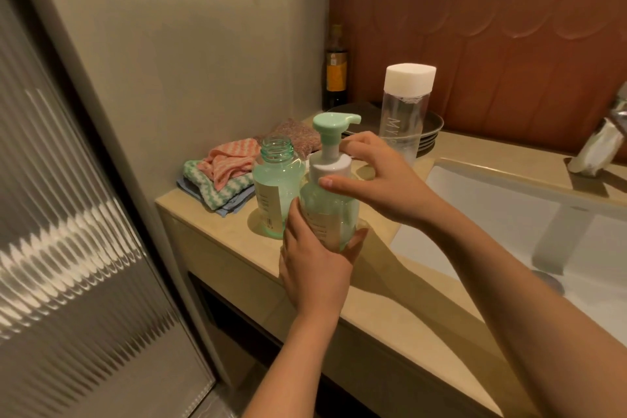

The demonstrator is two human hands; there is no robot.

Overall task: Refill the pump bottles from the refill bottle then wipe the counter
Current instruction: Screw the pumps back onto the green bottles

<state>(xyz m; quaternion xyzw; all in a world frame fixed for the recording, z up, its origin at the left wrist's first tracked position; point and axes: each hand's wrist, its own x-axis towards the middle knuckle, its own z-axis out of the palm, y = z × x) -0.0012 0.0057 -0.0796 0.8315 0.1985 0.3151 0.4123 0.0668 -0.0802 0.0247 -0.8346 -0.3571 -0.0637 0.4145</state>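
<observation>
A pale green pump bottle [330, 204] with a white collar and green pump head stands at the counter's front edge. My left hand [315, 261] grips its lower body from the front. My right hand [373, 176] curls around the white collar, thumb in front, fingers behind. Just left of it stands a second green bottle [274, 187] with an open neck and no pump. Behind my right hand stands a tall clear refill bottle [405, 112] with a white cap on.
Folded cloths [220, 180] in pink, green and blue lie at the beige counter's [217, 231] left end by the wall. Stacked dark plates [431, 132] and a dark bottle [336, 71] sit at the back. A white sink [509, 214] and faucet [604, 142] are to the right.
</observation>
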